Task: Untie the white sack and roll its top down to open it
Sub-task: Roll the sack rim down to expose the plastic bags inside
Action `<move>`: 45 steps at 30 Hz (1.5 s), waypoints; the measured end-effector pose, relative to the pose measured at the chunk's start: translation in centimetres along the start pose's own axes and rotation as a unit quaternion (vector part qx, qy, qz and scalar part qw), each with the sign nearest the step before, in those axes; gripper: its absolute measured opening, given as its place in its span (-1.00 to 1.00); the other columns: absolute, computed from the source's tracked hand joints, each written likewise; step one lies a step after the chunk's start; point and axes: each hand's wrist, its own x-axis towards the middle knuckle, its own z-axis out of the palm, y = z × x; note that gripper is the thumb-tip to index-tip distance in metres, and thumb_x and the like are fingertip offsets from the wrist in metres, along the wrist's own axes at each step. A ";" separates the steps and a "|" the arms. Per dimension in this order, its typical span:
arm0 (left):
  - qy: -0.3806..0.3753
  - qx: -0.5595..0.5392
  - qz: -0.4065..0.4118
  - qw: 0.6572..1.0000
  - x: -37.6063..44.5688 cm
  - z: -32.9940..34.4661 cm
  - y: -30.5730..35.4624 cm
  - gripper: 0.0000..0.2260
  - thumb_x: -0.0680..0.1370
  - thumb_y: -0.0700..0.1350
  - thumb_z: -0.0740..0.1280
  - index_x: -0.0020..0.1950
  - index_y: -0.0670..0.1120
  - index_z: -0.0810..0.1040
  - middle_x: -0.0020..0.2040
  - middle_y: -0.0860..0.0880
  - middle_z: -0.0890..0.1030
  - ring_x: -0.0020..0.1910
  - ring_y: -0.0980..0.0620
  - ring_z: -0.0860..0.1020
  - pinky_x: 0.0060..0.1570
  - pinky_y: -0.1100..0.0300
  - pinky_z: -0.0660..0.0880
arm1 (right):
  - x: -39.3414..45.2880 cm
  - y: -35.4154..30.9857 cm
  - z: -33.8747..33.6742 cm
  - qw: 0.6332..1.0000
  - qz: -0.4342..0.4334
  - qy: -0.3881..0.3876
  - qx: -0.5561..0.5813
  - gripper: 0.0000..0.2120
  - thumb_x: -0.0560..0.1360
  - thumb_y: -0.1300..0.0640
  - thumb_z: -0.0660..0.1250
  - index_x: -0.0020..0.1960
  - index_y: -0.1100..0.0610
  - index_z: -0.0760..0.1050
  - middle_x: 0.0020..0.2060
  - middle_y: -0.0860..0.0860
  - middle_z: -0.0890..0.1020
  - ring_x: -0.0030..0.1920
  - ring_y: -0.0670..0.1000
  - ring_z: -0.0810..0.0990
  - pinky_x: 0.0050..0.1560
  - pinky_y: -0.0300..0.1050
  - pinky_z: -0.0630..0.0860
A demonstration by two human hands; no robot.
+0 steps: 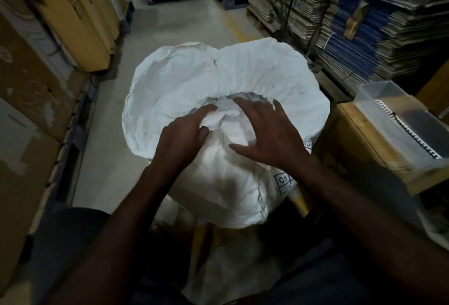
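Both hands on white sack [226, 91], upright between knees. Left hand [181, 138] pinching near rim fabric; right hand [264, 134] spread flat, released. Roll evenly, pressing folds outward.

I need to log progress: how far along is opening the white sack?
Done: the white sack looks untied, its far side rolled outward. In hand: the left hand pinches the near edge; the right hand rests spread on it. Left: rolling down the near side.

white sack [184, 81] | upright | mouth open | top rolled outward
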 end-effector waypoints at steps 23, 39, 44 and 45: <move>0.000 -0.051 0.056 0.997 2.4 0.3 -2.0 -0.59 0.61 -0.19 0.36 0.41 0.16 0.60 0.07 0.14 0.60 0.01 0.13 0.56 0.01 0.25 0.53 | 3.0 1.2 0.1 0.996 -0.085 -0.007 0.038 -0.41 0.50 0.07 0.22 0.54 0.09 0.39 0.09 0.10 0.53 0.08 0.17 0.54 0.09 0.15 0.49; 0.057 0.034 0.121 0.990 2.3 -0.3 -2.0 -0.56 0.63 -0.11 0.40 0.48 0.19 0.57 0.18 0.08 0.66 0.08 0.03 0.63 -0.16 0.19 0.45 | 3.8 0.7 0.8 0.996 -0.064 0.045 0.038 -0.44 0.36 0.34 0.24 0.35 0.16 0.50 0.01 0.10 0.58 -0.09 0.23 0.58 -0.12 0.13 0.53; 0.113 0.083 0.102 0.985 3.2 1.2 -1.8 -0.49 0.63 -0.17 0.38 0.59 0.06 0.46 0.02 -0.14 0.51 -0.08 -0.16 0.52 -0.12 -0.10 0.50 | 2.4 0.3 -0.7 0.973 -0.041 -0.075 0.215 -0.29 0.58 -0.06 0.25 0.68 -0.06 0.09 0.24 -0.01 0.44 0.29 0.08 0.47 0.40 0.14 0.37; 0.103 0.078 0.095 0.987 3.1 1.5 -1.8 -0.50 0.67 -0.03 0.36 0.63 0.05 0.41 0.04 -0.13 0.50 -0.05 -0.16 0.51 -0.07 -0.12 0.49 | 2.1 0.4 -1.0 0.961 -0.027 -0.105 0.256 -0.31 0.63 -0.13 0.20 0.69 -0.13 0.04 0.23 -0.05 0.42 0.29 0.04 0.45 0.44 0.11 0.33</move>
